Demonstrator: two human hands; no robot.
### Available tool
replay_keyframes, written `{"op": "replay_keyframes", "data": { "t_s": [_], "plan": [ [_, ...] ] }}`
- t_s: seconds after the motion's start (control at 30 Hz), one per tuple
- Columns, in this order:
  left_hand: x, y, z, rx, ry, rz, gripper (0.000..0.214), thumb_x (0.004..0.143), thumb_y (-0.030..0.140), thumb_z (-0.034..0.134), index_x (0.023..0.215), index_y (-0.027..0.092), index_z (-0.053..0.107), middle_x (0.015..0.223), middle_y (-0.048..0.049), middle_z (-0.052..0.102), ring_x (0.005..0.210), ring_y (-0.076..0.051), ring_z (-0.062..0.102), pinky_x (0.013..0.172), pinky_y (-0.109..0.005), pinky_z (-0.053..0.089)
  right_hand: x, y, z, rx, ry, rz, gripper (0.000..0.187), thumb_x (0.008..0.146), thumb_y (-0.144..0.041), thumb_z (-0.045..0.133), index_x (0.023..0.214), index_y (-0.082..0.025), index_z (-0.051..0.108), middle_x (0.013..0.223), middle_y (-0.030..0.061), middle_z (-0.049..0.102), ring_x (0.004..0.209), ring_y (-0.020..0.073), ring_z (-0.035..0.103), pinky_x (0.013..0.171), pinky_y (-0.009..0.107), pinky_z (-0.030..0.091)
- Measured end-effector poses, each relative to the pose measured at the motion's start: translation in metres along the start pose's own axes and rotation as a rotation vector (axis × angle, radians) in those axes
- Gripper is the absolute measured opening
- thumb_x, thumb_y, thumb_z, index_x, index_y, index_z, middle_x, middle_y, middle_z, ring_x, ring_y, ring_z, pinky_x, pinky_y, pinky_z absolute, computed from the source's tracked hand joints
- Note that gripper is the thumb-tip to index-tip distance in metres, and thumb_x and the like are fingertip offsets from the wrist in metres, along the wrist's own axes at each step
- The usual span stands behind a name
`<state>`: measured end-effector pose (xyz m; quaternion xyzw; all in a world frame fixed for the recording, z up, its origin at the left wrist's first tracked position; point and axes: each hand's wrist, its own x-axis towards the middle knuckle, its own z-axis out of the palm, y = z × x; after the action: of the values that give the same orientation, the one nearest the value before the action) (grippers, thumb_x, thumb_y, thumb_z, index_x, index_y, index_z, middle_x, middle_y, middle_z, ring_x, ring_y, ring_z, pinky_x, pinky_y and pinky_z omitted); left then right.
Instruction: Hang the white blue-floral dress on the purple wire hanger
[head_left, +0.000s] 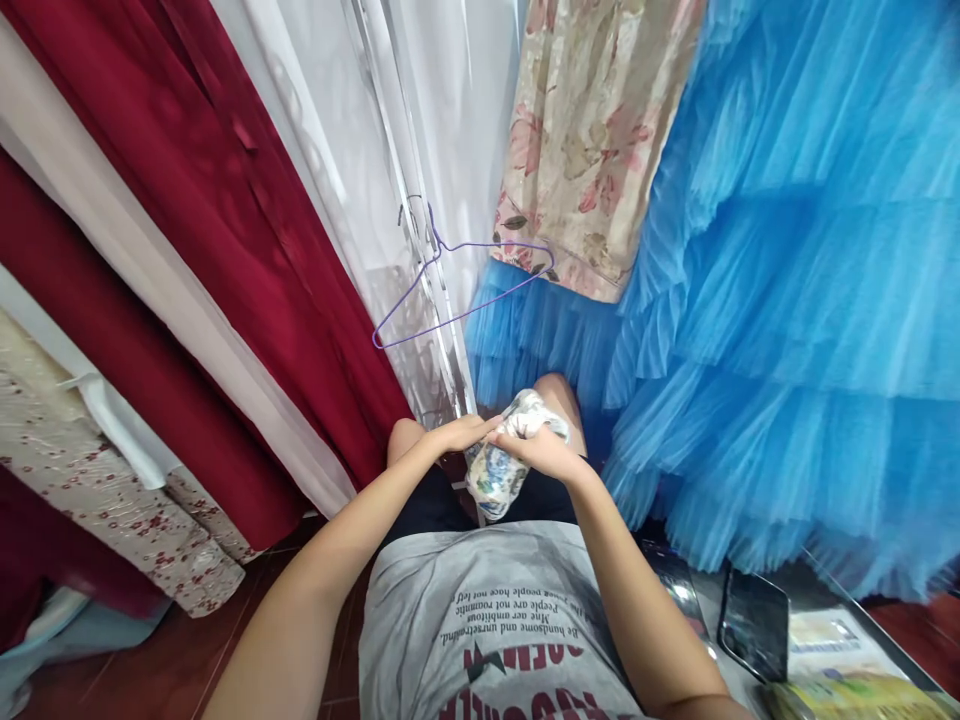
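A small bundle of white cloth with a blue flower print point(501, 470) lies bunched over my knees. My right hand point(541, 452) is closed on its top, fingers curled into the fabric. My left hand point(459, 433) meets it from the left, fingers together and pressed against the same cloth. Below my hands the bundle hangs down between my thighs. An empty purple wire hanger point(465, 285) hangs just beyond my knees, in front of white sheer curtains.
A large blue tulle dress point(787, 330) fills the right side, with a floral cream garment point(592, 140) above it. Dark red and white drapes point(225, 260) hang on the left. A black phone point(754, 622) and a printed booklet point(847, 665) lie at the lower right.
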<state>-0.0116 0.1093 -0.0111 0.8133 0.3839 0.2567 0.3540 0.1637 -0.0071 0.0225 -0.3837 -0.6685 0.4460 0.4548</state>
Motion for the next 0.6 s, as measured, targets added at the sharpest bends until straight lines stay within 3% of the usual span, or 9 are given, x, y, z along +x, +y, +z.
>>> {"op": "replay_keyframes", "data": {
  "t_s": [0.1,0.17,0.27,0.4,0.5,0.6],
  "plan": [
    [-0.040,-0.024,-0.035,0.133,-0.023,-0.015,0.052,0.079,0.059,0.067,0.046,0.021,0.053,0.042,0.0034,0.043,0.045,-0.013,0.045,0.053,-0.026,0.038,0.001,0.000,-0.026,-0.056,0.003,0.013,0.024,0.077,-0.038,0.070,0.071,-0.015,0.068,0.066,0.0007,0.064,0.058,0.0146,0.054,0.056,0.025,0.043],
    [-0.066,-0.037,-0.061,0.253,-0.071,-0.005,0.055,0.083,0.059,0.063,0.045,0.021,0.051,0.044,0.0031,0.041,0.045,-0.012,0.041,0.056,-0.026,0.037,0.008,0.000,-0.042,-0.139,0.084,-0.013,0.024,0.070,-0.037,0.075,0.065,-0.014,0.067,0.059,-0.0005,0.060,0.055,0.0139,0.050,0.051,0.024,0.038],
    [-0.095,-0.044,-0.101,0.468,-0.109,0.065,0.048,0.087,0.055,0.061,0.054,0.020,0.059,0.055,0.0002,0.053,0.056,-0.014,0.050,0.070,-0.028,0.042,0.031,-0.004,-0.061,-0.239,0.217,-0.104,0.022,0.068,-0.035,0.073,0.064,-0.013,0.067,0.057,-0.0017,0.056,0.055,0.0134,0.047,0.050,0.024,0.033],
    [-0.101,-0.031,-0.149,0.756,-0.040,0.121,0.028,0.090,0.046,0.056,0.082,0.024,0.072,0.087,-0.0052,0.072,0.092,-0.024,0.062,0.098,-0.040,0.036,0.086,-0.014,-0.080,-0.401,0.243,-0.272,0.024,0.074,-0.037,0.065,0.064,-0.014,0.065,0.058,-0.0031,0.052,0.056,0.0118,0.043,0.053,0.023,0.029],
    [-0.092,-0.009,-0.180,0.904,0.091,0.085,0.029,0.094,0.043,0.049,0.098,0.026,0.074,0.113,-0.0067,0.073,0.110,-0.029,0.056,0.100,-0.047,0.032,0.128,-0.018,-0.094,-0.501,0.306,-0.371,0.028,0.080,-0.039,0.060,0.065,-0.016,0.062,0.059,-0.0025,0.054,0.058,0.0126,0.046,0.055,0.023,0.030],
    [-0.086,0.016,-0.206,1.011,0.235,0.053,0.032,0.093,0.046,0.050,0.102,0.028,0.075,0.121,-0.0071,0.070,0.115,-0.033,0.049,0.097,-0.052,0.031,0.159,-0.020,-0.104,-0.629,0.381,-0.405,0.026,0.085,-0.039,0.056,0.074,-0.016,0.066,0.069,0.0008,0.064,0.068,0.0175,0.057,0.060,0.024,0.035]
  ]
}}
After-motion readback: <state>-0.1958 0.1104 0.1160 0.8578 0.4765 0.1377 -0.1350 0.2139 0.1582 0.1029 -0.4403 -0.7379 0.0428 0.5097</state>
